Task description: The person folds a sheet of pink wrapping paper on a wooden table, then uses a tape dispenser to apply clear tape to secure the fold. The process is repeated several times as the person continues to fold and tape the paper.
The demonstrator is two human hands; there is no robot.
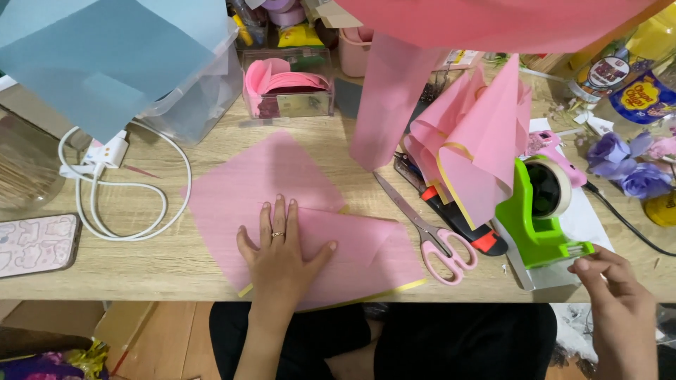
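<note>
Wooden desk (176, 267) seen from above w/ head cam. Left hand (280, 253) laid flat, fingers spread, pressed on a folded pink paper sheet (352, 257); nothing is gripped, palm down only; a ring is worn on one finger. Folded sheet lies at the near desk edge, centre, overlapping a second flat pink sheet (260, 183) behind it; a yellow edge is seen along the fold's near side. Right hand (616, 299) held at the near-right corner, thumb and forefinger pinched at the cutter end of a green tape dispenser (539, 218); whether a tape end is actually gripped can't be told, too small. Dispenser sits on a grey block, tape roll mounted in it. Pink-handled scissors (433, 236) are lying shut btw. folded sheet and dispenser, just beside both. A red-black utility knife (461, 222) is partly covered by a bunch of curled pink paper (472, 141). At far left: white cable (127, 197) coiled, phone (35, 243) in patterned case at desk edge, clear plastic box (190, 98) w/ blue paper (105, 49) draped over. At rear centre a small clear case (289, 88) holds pink discs. Purple artificial flowers (627, 165) at far right.
</note>
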